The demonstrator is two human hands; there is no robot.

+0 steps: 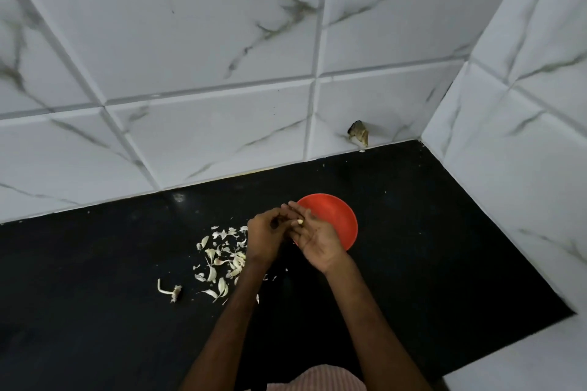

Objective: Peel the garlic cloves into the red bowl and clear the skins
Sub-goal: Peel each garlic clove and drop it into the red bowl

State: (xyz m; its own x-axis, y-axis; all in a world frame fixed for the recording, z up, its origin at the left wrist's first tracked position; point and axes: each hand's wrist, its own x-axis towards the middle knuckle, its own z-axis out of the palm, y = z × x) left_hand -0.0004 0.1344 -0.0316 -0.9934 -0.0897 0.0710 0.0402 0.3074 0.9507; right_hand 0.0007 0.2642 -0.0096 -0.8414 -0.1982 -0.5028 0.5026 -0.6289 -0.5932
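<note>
Starting big: the black tabletop [428, 232] is running into a corner of marbled white wall tiles [190, 41]. The red bowl [341, 219] is sitting near the back wall, and both hands are hovering over its near-left rim. The left hand [265, 233] is curling its fingers, so that grip is pinching the garlic clove [299, 222]. The right hand [316, 240] is lying palm-up with its fingers mostly straight, so its grip is loose and just cradling the clove from below.

A loose scatter of skins [222, 257] is lying on the tabletop just left of the hands, with a stem bit [170, 290] further left.

I'm guessing we're mid-peel here. The clove's long axis is running roughly left to right, with the pale end pointing toward the bowl. The next move is probably stripping off whatever skin is left and dropping the clove in. The skins aren't cleared yet.
</note>
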